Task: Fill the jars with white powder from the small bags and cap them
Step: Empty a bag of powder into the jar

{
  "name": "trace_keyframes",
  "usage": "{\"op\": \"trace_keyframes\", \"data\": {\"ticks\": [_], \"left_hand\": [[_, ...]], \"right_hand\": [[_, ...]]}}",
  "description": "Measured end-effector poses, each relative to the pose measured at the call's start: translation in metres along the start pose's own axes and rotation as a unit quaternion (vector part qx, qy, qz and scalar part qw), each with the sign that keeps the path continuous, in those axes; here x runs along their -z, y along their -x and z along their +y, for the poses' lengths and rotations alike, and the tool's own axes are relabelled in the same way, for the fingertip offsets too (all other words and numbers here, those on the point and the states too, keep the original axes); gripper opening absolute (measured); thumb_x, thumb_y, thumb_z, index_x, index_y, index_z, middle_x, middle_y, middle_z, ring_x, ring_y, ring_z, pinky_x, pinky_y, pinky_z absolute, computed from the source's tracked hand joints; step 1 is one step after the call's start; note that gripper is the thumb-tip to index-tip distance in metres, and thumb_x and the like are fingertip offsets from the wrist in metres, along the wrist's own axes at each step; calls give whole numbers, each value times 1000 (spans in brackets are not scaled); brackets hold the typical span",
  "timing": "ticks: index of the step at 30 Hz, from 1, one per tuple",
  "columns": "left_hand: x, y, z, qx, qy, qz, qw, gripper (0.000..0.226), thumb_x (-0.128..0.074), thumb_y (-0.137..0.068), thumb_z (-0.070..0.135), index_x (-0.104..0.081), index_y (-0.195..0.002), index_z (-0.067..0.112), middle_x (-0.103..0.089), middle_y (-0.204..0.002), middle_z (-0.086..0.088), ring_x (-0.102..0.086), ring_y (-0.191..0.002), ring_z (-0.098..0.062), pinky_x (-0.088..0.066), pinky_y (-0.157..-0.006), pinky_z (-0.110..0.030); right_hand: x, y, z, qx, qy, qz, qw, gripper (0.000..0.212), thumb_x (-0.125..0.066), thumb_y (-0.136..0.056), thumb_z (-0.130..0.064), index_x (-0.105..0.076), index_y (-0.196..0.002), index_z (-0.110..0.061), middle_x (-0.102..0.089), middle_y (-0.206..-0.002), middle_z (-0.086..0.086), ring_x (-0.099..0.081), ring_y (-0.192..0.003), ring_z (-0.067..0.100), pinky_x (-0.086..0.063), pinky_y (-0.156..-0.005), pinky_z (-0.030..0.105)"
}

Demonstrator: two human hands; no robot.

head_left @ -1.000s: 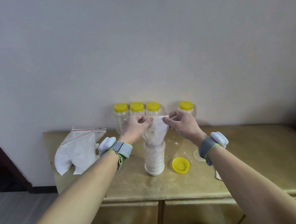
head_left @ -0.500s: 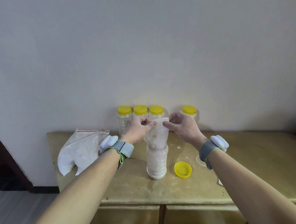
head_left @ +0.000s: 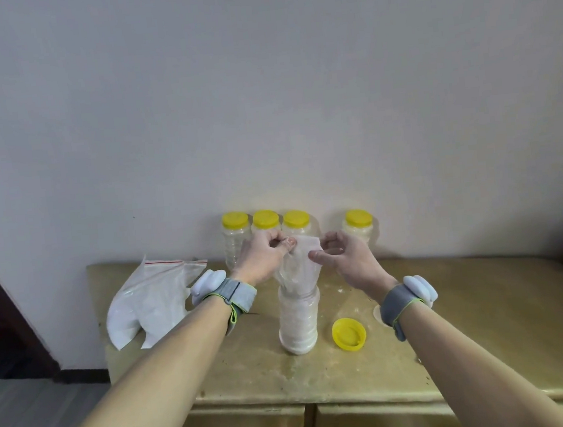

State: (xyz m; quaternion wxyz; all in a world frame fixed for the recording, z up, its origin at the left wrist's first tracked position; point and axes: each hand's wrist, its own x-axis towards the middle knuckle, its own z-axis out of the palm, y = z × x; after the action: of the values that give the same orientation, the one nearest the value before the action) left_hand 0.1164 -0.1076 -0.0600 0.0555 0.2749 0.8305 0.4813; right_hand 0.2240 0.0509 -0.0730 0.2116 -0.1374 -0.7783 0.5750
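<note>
Step in hand: emptying of a small clear plastic bag [head_left: 299,266] into the open clear plastic jar [head_left: 297,318]; judged nearly done, with the jar almost full of white powder.
Bag: upended, neck tucked into the jar's mouth, bottom edge held uppermost.
Left hand [head_left: 264,259]: clenched on the bag's upper left corner, pinched between thumb and curled fingers.
Right hand [head_left: 346,258]: curled at the upper right corner, thumb laid on the film; looked like a pinch.
Jar: upright near the front of the worn gold tabletop [head_left: 489,317], steadied by neither hand.
Doing it well: both corners kept high and taut, film shaken lightly, neck kept inside the rim; a sideways tug was likely to tip the jar.
Lid: round yellow screw cap [head_left: 349,334], upturned just right of the jar, within reach for capping.
Behind: 4 yellow-capped jars [head_left: 266,228] along the wall.
Left: heap of clear zip bags [head_left: 151,301].
</note>
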Motion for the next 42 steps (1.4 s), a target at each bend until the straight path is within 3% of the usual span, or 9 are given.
{"op": "trace_keyframes", "data": {"ticks": [3, 7, 18, 20, 24, 29, 34, 39, 42], "left_hand": [[0, 0, 0, -5, -6, 0, 1000, 18, -65, -96, 34, -76, -96, 20, -75, -97, 3, -67, -97, -14, -52, -87, -28], [-1, 0, 3, -9, -12, 0, 1000, 20, -66, -95, 37, -76, -96, 20, -74, -97, 4, -66, -95, -13, -52, -84, -27], [-3, 2, 6, -17, -15, -14, 1000, 18, -66, -95, 35, -76, -91, 20, -75, -96, 3, -66, -96, -14, -46, -79, -23], [-4, 1, 6, -18, -14, -14, 1000, 15, -68, -94, 34, -74, -88, 22, -75, -95, 3, -66, -95, -14, -47, -78, -23], [-4, 0, 8, -12, -5, 0, 1000, 16, -70, -92, 37, -73, -86, 22, -71, -83, 11, -62, -82, -6, -42, -64, -12], [-1, -1, 7, -16, -14, 9, 1000, 17, -70, -92, 36, -70, -79, 26, -68, -78, 14, -61, -81, -7, -40, -68, -20], [-2, 0, 8, -23, -4, 15, 1000, 12, -71, -92, 36, -70, -86, 25, -69, -85, 11, -64, -89, -10, -45, -75, -22], [0, 1, -11, 54, 48, -36, 997, 34, -76, -87, 38, -59, -109, 18, -66, -102, 5, -64, -99, -15, -51, -85, -29], [1, 4, -27, 78, 48, -31, 995, 24, -75, -90, 30, -67, -105, 13, -72, -103, -2, -68, -99, -18, -50, -78, -17]], "right_hand": [[2, -1, 0, 10, 30, -5, 1000, 6, -74, -90, -20, -73, -89, -14, -72, -84, 0, -63, -80, 12, -49, -74, 23], [-2, -3, -1, -5, 35, 36, 999, 27, -83, -80, -26, -59, -73, -16, -58, -64, -7, -51, -57, 6, -41, -54, 19], [-1, -8, 0, 15, 123, -1, 992, 17, -60, -92, -24, -75, -93, -17, -76, -92, 0, -68, -91, 14, -54, -89, 40], [-2, -5, -6, 8, 96, 4, 995, 12, -70, -90, -24, -77, -95, -15, -77, -90, -3, -70, -89, 10, -56, -88, 31], [-1, -3, -10, 14, 71, 63, 995, 22, -84, -79, -28, -67, -73, -14, -68, -66, -7, -61, -59, 0, -47, -56, 13], [0, -4, -8, 8, 84, 40, 996, 17, -69, -93, -17, -73, -105, -6, -75, -99, 5, -70, -95, 15, -55, -94, 35], [1, -1, -12, 4, 76, 63, 995, 19, -83, -81, -27, -69, -79, -13, -72, -72, -4, -64, -63, 1, -51, -61, 15], [5, 3, -10, 14, 109, 66, 992, 14, -67, -95, -22, -74, -99, -11, -74, -90, -1, -68, -90, 13, -52, -85, 28], [5, 3, -8, 16, 94, 75, 993, 15, -70, -93, -23, -73, -101, -11, -72, -88, -4, -68, -87, 11, -54, -80, 22]]}}
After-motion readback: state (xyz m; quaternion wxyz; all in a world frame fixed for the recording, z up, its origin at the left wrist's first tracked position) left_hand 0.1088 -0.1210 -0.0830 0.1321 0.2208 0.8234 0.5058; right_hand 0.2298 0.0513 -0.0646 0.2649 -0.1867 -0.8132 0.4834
